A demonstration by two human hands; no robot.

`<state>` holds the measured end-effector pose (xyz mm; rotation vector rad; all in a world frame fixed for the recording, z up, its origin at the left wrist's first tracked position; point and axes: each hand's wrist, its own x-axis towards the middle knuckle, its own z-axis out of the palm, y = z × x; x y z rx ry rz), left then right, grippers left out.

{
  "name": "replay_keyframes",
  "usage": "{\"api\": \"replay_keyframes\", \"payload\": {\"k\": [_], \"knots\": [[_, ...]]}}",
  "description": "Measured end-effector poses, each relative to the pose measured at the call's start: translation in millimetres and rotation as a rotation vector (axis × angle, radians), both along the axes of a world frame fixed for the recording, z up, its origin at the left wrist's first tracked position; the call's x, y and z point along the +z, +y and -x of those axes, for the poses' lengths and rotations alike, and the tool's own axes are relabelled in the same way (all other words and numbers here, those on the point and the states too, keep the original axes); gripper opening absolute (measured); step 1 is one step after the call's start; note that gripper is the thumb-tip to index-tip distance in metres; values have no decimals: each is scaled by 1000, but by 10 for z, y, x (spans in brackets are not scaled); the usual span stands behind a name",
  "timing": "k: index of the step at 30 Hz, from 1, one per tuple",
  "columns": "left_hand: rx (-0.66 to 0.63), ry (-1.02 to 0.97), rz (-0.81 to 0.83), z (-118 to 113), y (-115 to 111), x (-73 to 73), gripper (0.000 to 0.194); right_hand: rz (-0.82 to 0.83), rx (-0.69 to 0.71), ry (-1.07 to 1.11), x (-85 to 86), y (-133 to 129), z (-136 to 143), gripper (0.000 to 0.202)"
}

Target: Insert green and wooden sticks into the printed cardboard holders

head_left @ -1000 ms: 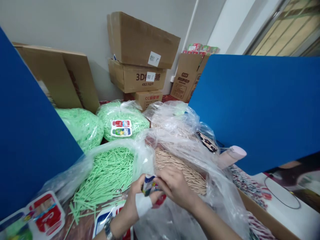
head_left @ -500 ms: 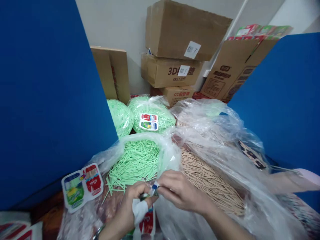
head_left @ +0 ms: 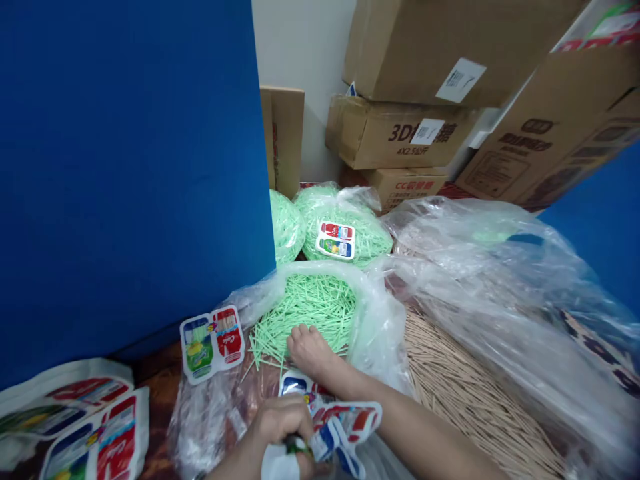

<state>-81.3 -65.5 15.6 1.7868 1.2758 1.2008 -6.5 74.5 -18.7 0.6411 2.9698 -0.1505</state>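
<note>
Near the bottom, my left hand [head_left: 287, 427] is closed around a printed packet [head_left: 345, 427] with red, blue and white bottle pictures; a white wrap shows on this hand. My right hand [head_left: 309, 350] rests at the lower edge of the thin light-green sticks [head_left: 320, 300], which lie in an opened clear plastic bag [head_left: 377, 320]. Its fingers are bent down and together, and what they hold, if anything, is hidden. Thin tan sticks [head_left: 465, 380] fill another clear bag on the right. A flat two-bottle packet [head_left: 213, 343] lies left of the green sticks.
Tied bags of green sticks [head_left: 357, 207] sit behind. Stacked cardboard boxes [head_left: 375, 133] stand against the wall. A blue panel [head_left: 135, 167] rises at left, another [head_left: 600, 233] at right. More printed packets [head_left: 107, 440] lie at lower left.
The view has swung left. My right hand has left my left hand and moved to the green sticks. The packet in my left hand now shows more fully, its printed sheets fanned out.
</note>
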Motion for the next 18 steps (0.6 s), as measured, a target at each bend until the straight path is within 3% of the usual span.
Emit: {"api": "replay_keyframes", "payload": {"k": [3, 10, 16, 18], "knots": [[16, 7, 32, 15, 16, -74, 67, -15, -3, -24, -25, -19, 11, 20], [5, 23, 59, 19, 56, -186, 50, 78, -51, 2, 10, 121, -52, 19], [35, 30, 87, -30, 118, -209, 39, 323, -184, 194, 171, 355, -228, 10], [43, 13, 93, -22, 135, -181, 37, 443, -230, 303, 218, 415, -289, 16]]}}
